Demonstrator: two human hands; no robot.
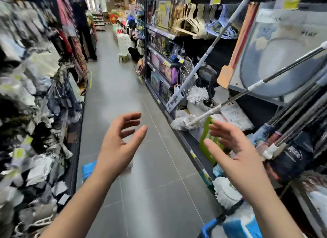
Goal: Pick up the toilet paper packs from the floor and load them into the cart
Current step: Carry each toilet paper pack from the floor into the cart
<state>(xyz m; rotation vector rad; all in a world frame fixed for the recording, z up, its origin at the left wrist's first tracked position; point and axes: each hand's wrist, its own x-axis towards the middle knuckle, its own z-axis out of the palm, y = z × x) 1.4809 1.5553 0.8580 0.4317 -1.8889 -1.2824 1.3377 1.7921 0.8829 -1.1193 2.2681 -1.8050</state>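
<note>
My left hand [120, 142] and my right hand [231, 149] are raised in front of me over the grey floor, palms facing each other, fingers loosely spread, and neither holds anything. A blue and white toilet paper pack [87, 169] lies on the floor behind my left forearm, mostly hidden by it. At the bottom right a blue cart frame [208, 228] shows beside my right forearm, with a blue and white pack [240, 225] in it. The picture is blurred.
I stand in a narrow shop aisle. Hanging clothes [35, 113] fill the left side. Shelves on the right hold mops [196, 94], long handles leaning outward and a green basket [209, 140]. A person [83, 25] stands far down the aisle, near a white stool [123, 46].
</note>
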